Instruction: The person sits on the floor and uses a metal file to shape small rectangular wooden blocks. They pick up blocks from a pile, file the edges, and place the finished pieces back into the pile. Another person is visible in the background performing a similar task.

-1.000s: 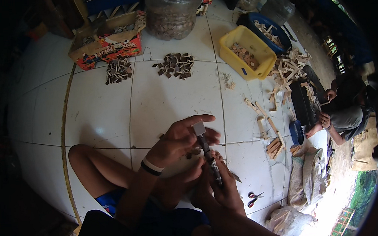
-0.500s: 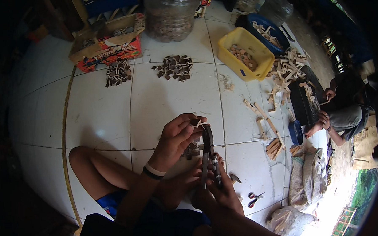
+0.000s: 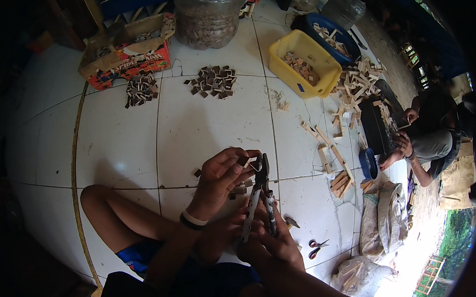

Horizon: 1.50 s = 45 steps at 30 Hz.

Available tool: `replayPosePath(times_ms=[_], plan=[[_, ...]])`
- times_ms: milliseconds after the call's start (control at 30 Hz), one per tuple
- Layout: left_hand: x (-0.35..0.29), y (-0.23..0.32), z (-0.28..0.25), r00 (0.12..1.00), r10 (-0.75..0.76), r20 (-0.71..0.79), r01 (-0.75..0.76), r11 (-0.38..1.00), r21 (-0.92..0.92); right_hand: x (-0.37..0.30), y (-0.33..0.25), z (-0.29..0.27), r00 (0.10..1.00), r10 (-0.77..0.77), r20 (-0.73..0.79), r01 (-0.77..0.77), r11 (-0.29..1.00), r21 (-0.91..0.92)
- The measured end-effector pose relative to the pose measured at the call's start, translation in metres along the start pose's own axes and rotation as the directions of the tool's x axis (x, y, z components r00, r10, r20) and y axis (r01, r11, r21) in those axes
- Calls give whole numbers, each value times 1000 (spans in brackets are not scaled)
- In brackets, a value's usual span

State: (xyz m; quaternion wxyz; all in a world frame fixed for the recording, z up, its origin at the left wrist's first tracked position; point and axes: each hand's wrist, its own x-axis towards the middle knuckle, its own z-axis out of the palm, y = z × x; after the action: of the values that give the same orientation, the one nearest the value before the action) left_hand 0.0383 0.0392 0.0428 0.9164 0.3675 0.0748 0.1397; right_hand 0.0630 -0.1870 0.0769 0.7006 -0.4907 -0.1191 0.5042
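My left hand [image 3: 212, 182] pinches a small dark-brown square piece with a pale edge [image 3: 243, 161] between thumb and fingers. My right hand [image 3: 282, 243] is wrapped round the patterned handles of a pair of pliers [image 3: 262, 173], which point away from me. The handles are spread apart. The pliers' jaws are beside the piece's pale end; whether they touch it is too small to tell. Several loose square pieces [image 3: 241, 189] lie on the floor behind my left hand, partly hidden by it.
On the white tiles lie two piles of dark squares [image 3: 141, 90] [image 3: 214, 81], scissors [image 3: 315, 248] and a hammer [image 3: 291, 221]. A yellow tub [image 3: 310, 88], cardboard box [image 3: 133, 63], large plastic bottle [image 3: 209, 30] and wood strips [image 3: 331, 150] stand around. Another person [image 3: 434, 140] sits at right.
The pliers' handles have spread wider apart. The piece has tilted slightly in my left hand. The whole view has shifted a little, so floor things appear slightly further left.
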Motion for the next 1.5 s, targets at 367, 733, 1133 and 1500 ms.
replayPosePath(times_ms=[367,733,1133,1500], plan=[[-3,5,7,998,29,-50,-24,995,92,-1,4,-3,999,29,-20,-29,999,-12],[-6,5,10,996,-6,-93,12,998,61,-6,13,-13,995,45,-85,-57,988,-143],[-11,8,5,994,-53,-91,56,998,33,-2,31,-30,944,279,-175,-326,865,-381],[-15,9,-3,989,121,-85,-109,985,130,15,32,-22,924,-292,-246,-101,434,-895]])
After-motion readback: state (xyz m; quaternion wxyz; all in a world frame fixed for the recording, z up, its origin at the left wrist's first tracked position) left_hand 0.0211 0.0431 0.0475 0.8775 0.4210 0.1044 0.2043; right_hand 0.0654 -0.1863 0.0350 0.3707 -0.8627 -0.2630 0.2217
